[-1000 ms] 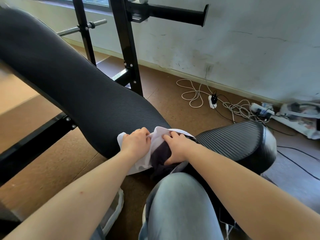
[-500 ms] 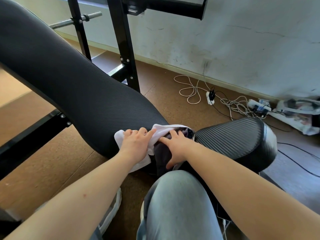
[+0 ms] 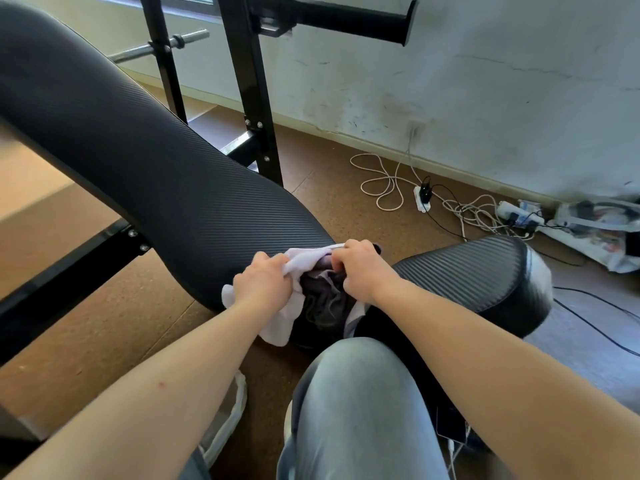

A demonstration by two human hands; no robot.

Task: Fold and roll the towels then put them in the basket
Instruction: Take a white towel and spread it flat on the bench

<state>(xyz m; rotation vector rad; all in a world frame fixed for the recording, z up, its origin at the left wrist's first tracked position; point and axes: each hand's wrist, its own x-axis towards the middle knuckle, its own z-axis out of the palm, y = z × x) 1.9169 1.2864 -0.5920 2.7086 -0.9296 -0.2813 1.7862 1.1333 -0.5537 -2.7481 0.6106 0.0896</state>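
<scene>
A pale lilac-white towel (image 3: 280, 323) lies bunched at the near end of the black padded bench back (image 3: 166, 174), with a dark grey towel (image 3: 325, 299) crumpled against it in the gap before the bench seat (image 3: 485, 271). My left hand (image 3: 263, 285) grips the pale towel with curled fingers. My right hand (image 3: 360, 268) has its fingers curled round the cloth's upper edge, just right of the left hand. No basket is in view.
A black steel rack upright (image 3: 252, 98) and a bar (image 3: 159, 46) stand behind the bench. White cables and a power strip (image 3: 422, 199) lie on the brown floor by the wall. My jeans-clad knee (image 3: 356, 403) is in front, with a phone (image 3: 450, 424) beside it.
Both hands went from lying flatter on the towels to gripping them with curled fingers. The pale towel is more bunched and its far edge is gathered up toward me.
</scene>
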